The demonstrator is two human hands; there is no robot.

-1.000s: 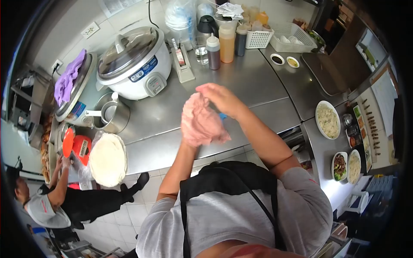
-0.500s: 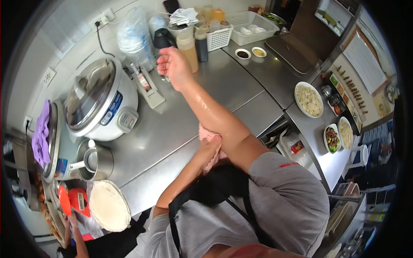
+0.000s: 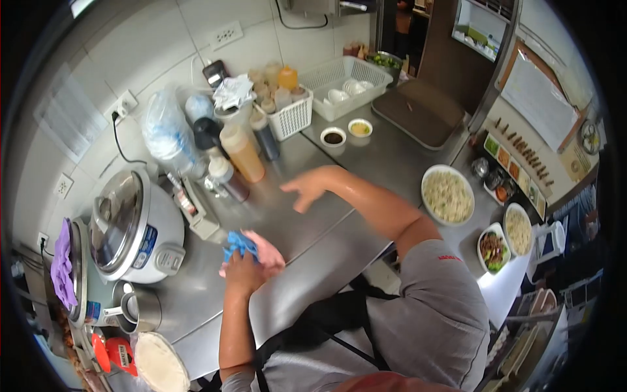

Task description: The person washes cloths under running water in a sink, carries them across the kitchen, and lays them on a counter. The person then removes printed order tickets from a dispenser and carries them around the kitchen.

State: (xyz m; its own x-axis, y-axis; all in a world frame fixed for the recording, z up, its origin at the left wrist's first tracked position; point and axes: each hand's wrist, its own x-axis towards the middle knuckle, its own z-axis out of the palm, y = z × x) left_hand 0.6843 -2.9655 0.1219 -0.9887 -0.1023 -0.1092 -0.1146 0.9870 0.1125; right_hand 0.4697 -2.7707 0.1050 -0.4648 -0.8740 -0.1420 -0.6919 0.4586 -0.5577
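Observation:
My left hand (image 3: pixel 244 273) presses down on the steel counter, its fingers closed over a pink cloth (image 3: pixel 268 255) bunched with a blue cloth (image 3: pixel 239 243). Out over the counter, my right hand (image 3: pixel 310 187) holds nothing; its thumb and fingers are apart. Nearest to it stand a squeeze bottle of amber liquid (image 3: pixel 243 155) and a white-capped bottle of dark contents (image 3: pixel 228 179). A narrow grey tray (image 3: pixel 204 224) with small items lies just beyond the cloths.
A large rice cooker (image 3: pixel 140 228) and a metal pot (image 3: pixel 149 307) stand at left. Along the back are a white basket of bottles (image 3: pixel 292 117) and two small sauce dishes (image 3: pixel 334 136). Rice bowls (image 3: pixel 448 195) and a brown tray (image 3: pixel 418 112) are at right.
My left hand has moved from my right elbow to the counter with the pink cloth; the blue cloth now shows there. My right arm has lowered and swung right. The view has shifted.

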